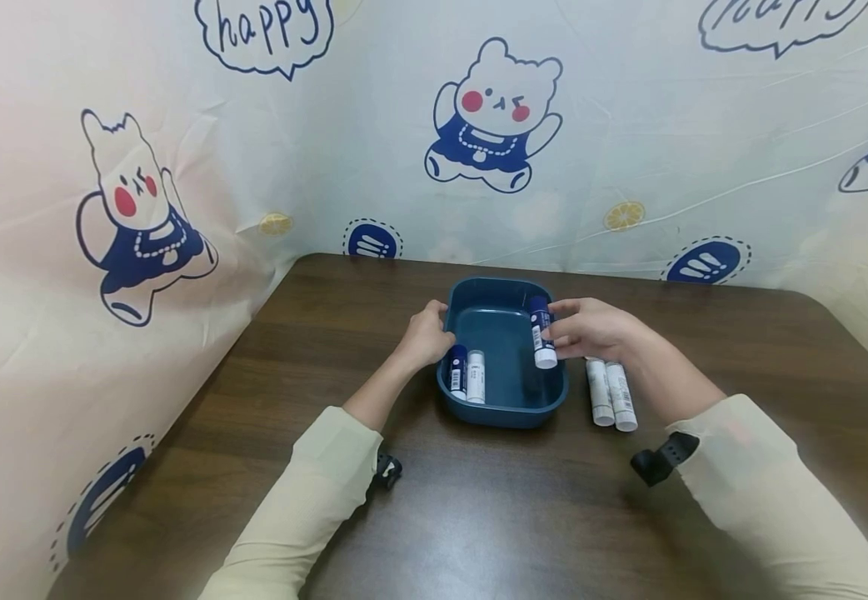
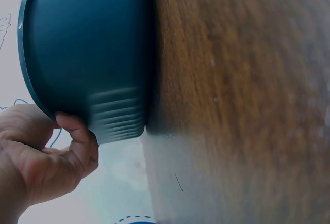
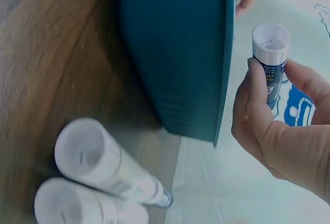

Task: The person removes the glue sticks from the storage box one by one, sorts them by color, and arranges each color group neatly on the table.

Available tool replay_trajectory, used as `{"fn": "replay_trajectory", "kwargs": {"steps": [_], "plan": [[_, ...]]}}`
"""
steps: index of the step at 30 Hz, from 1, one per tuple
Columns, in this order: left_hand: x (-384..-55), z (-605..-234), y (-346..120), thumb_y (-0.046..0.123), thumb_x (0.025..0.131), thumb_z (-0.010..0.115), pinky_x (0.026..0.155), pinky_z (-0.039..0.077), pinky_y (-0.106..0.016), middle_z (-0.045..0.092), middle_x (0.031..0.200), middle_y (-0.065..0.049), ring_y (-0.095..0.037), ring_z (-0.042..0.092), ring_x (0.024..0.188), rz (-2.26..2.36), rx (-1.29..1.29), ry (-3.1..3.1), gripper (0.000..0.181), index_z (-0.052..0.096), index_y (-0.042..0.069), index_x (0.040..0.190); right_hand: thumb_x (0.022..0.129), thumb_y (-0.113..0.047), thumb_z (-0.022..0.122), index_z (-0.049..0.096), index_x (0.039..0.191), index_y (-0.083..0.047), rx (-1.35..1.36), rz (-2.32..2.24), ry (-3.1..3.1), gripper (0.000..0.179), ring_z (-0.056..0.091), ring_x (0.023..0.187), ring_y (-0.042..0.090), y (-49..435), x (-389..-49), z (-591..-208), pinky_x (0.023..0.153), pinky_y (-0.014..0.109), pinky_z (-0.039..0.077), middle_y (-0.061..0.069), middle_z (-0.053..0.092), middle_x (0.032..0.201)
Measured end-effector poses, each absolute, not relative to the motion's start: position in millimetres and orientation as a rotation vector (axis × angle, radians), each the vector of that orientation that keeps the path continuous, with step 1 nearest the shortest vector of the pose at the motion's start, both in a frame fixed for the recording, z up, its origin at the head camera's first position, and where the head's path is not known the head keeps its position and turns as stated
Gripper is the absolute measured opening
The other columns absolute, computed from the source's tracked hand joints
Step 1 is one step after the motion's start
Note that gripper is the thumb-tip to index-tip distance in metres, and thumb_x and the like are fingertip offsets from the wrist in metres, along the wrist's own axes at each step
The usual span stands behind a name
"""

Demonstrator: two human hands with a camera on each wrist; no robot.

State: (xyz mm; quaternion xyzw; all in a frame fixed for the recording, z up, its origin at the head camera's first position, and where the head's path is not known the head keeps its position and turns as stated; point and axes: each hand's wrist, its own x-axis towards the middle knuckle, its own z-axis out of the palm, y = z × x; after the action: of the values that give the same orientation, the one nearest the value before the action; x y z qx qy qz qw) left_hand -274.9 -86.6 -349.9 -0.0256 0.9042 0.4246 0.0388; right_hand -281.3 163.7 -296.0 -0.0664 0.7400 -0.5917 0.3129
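1. The left hand [image 1: 428,336] has its fingers curled over the left rim of one blue tub [image 1: 497,329].
2. Over there, the right hand [image 1: 595,328], partly closed, pinches one glue stick [image 1: 541,329] above the tub's right side.
3. Inside, near left: one navy-and-white stick [image 1: 457,375], one white stick [image 1: 476,379].
4. Two pale sticks [image 1: 601,396] lie together on the table [image 1: 479,500], right of the tub.

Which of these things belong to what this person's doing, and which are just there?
Likely the job:
blue tub, left hand at its rim
navy glue stick, held by right hand
navy stick and white stick inside
two white sticks beside the tub

Just there:
wooden table
cartoon-printed sheet
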Motion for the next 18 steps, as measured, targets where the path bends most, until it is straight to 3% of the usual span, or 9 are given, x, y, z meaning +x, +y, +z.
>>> {"fn": "replay_trajectory", "kwargs": {"steps": [12,18], "plan": [[-273.7,-349.2,-86.3,0.004,0.091,0.052,0.082,0.051,-0.038,0.054,0.113,-0.019,-0.027,0.057,0.098,1.294,-0.093,2.773,0.049,0.035,0.003,0.137,0.089,-0.001,0.051,0.003,0.146,0.003,-0.123,-1.615,1.985,0.074,0.054,0.092,0.018,205.5,-294.9,-294.8,0.086,0.032,0.049,0.026,0.033,0.129],[-273.8,-348.8,-85.3,0.004,0.091,0.052,0.083,0.051,-0.039,0.054,0.114,-0.020,-0.027,0.057,0.097,1.302,-0.090,2.771,0.049,0.035,0.003,0.137,0.090,-0.001,0.050,0.001,0.146,0.001,-0.077,-1.685,1.976,0.075,0.052,0.091,0.014,223.7,-304.7,-298.8,0.082,0.027,0.049,0.017,0.037,0.121]]}}
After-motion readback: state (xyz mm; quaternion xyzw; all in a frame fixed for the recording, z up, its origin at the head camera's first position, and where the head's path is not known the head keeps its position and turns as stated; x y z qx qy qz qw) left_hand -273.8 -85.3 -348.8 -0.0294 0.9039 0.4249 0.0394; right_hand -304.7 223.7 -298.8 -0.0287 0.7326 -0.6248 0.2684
